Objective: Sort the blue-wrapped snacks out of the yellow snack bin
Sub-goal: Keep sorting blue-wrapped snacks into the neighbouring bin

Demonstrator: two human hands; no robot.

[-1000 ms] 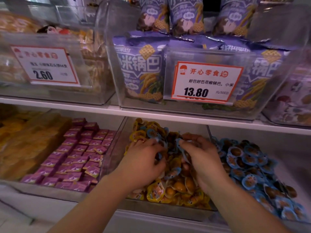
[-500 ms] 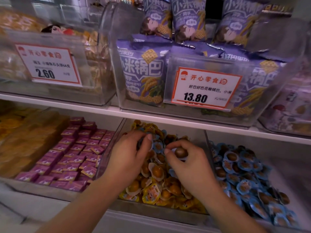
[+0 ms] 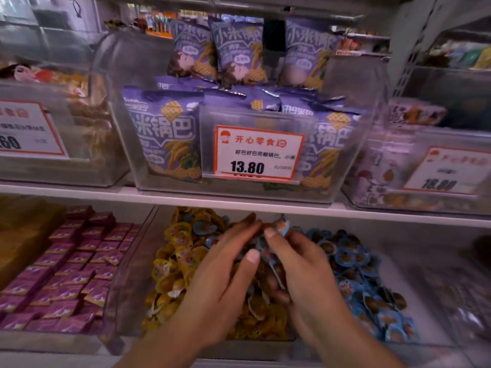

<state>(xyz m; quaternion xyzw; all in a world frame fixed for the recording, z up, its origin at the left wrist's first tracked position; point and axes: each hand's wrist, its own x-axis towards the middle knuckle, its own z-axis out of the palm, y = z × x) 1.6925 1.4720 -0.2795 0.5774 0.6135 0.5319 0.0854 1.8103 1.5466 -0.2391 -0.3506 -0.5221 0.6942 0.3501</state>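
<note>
Yellow snack bin (image 3: 125,274), lower shelf: both hands sat over its heap. Right hand (image 3: 300,272) pinched blue-wrapped snacks (image 3: 281,225) at fingertips; left hand (image 3: 225,277) touched them, fingers straight. Motion blur obscured the wrappers.

Light: dim, purplish cast lying over the whole frame.
Glare: pale sheen showing on clear bin fronts, upper left.
Blur: both hands (image 3: 220,274) (image 3: 305,272) smearing; right edge softening.
Distortion: shelf edge (image 3: 265,201) bowing toward the corners.
Sharpest: centre price tag (image 3: 259,152).

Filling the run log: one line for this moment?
phase: sorting | right hand: pinching blue-wrapped snacks | left hand: over yellow snack bin
</note>
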